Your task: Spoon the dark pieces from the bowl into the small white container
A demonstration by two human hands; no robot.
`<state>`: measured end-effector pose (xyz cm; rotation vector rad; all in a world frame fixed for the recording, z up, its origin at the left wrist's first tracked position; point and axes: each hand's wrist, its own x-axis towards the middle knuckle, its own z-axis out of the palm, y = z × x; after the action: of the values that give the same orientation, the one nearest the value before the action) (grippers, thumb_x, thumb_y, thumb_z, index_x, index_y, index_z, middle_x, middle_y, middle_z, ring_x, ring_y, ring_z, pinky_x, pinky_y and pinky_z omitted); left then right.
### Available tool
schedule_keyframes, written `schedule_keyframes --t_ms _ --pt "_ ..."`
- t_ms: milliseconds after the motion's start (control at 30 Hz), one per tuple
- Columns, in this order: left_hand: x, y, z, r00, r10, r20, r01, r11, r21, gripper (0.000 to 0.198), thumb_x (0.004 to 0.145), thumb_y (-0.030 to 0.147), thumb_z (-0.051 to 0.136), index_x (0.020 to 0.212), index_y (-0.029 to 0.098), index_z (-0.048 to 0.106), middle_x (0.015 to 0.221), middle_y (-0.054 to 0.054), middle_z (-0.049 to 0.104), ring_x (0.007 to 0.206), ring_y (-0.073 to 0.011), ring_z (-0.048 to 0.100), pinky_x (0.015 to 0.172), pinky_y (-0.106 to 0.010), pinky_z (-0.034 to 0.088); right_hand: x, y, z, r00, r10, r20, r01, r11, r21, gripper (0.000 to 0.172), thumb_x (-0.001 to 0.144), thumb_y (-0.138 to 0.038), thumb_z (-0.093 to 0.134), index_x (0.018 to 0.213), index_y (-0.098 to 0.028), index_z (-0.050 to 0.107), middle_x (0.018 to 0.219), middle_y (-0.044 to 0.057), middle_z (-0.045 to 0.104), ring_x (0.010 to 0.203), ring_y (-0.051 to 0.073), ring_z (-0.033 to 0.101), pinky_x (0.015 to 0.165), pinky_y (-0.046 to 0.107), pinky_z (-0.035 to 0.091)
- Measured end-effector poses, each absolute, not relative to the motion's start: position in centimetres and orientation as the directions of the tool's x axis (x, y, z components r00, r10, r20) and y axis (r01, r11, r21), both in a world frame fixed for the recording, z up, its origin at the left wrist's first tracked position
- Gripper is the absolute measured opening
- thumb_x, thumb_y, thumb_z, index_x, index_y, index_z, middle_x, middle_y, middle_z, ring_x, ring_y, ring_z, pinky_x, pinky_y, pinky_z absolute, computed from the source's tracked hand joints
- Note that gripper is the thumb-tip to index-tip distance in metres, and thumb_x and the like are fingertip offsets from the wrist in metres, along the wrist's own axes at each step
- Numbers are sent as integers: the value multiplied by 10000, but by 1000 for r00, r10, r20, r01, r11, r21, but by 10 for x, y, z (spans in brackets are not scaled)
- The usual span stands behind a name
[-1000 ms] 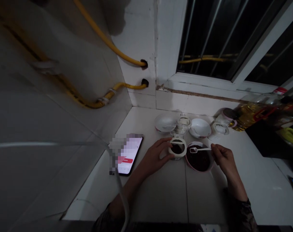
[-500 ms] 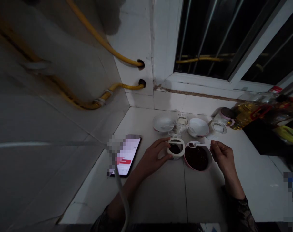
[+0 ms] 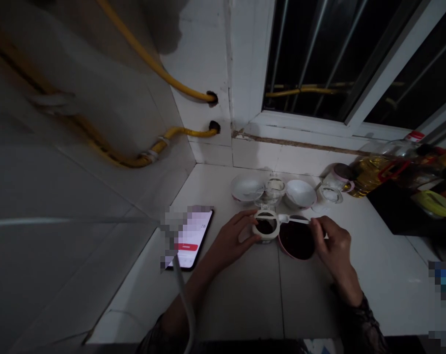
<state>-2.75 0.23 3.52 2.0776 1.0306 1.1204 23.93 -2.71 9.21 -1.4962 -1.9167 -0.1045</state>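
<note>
White tile countertop (image 3: pixel 245 295) carries everything I am working with, in dim light near its back edge under the window. I have my left hand (image 3: pixel 232 241) curled around the small jar (image 3: pixel 266 227), fingers gripping its white rim, and my right hand (image 3: pixel 331 246) pinches the handle of a white spoon (image 3: pixel 294 220), whose bowl sits between the jar and the pink bowl (image 3: pixel 296 241) of dark stuff just beside it. To do this well, I judge I should keep the jar steady and touching the bowl, hold the spoon level, and tip it only once it is over the jar mouth. Two white bowls (image 3: pixel 300 192) stand behind; a phone (image 3: pixel 189 238) lies toward the left edge.
</note>
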Motion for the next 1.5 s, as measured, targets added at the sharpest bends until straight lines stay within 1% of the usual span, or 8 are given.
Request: schedule_keyframes --t_ms 133,300,400,600,867,1300,1400,1500 --pt "-27 2 35 352 830 432 367 -547 752 179 888 284 675 1053 232 628 1358 -113 622 1224 -245 633 1027 -415 522 262 -22 93 -43 928 370 911 188 -366 547 995 -574 341 648 -222 576 536 38 592 473 148 503 512 270 344" --pt "-27 1 36 349 831 433 358 -546 757 173 891 295 671 1048 234 629 1358 -110 624 1228 -246 632 1026 -415 523 258 -16 80 -83 977 198 880 165 -445 542 971 -587 342 686 -228 631 549 35 618 487 166 540 519 270 350" --pt "-27 1 38 355 837 417 369 -535 760 178 890 293 676 1050 235 626 1366 -108 620 1230 -247 630 1025 -418 523 254 -16 76 -55 984 171 836 139 -531 529 949 -604 380 667 -225 617 530 17 579 499 160 514 510 262 342" --pt "-28 1 37 356 833 423 374 -542 753 176 890 288 673 1052 234 627 1359 -111 621 1231 -247 629 1031 -417 521 265 -15 78 46 993 112 663 54 -746 604 855 -737 463 537 -224 438 491 -36 388 487 110 348 459 243 282" --pt "-26 1 36 354 831 428 384 -547 744 176 889 273 671 1052 237 616 1359 -112 620 1226 -251 632 1010 -419 531 269 -14 81 104 994 28 516 -30 -856 621 766 -783 534 520 -218 462 472 -47 349 467 100 296 456 253 257" --pt "-27 1 37 359 829 428 379 -548 745 167 897 277 665 1050 234 610 1364 -105 617 1229 -245 629 1034 -418 518 271 -10 76 179 983 48 464 -41 -885 627 735 -788 583 512 -213 471 463 -48 351 459 94 290 436 250 232" --pt "-27 1 37 358 831 426 380 -547 746 176 894 287 671 1052 233 615 1358 -106 621 1223 -247 634 1028 -412 522 265 -10 78 214 967 138 471 22 -882 629 770 -774 570 509 -220 427 468 -52 345 455 88 281 430 247 233" --pt "-27 1 37 357 832 425 377 -545 749 178 893 287 671 1054 230 621 1353 -111 625 1223 -246 634 1031 -408 521 249 -15 83 221 925 309 534 150 -832 588 875 -694 521 546 -215 429 483 -51 368 462 91 318 440 237 263"
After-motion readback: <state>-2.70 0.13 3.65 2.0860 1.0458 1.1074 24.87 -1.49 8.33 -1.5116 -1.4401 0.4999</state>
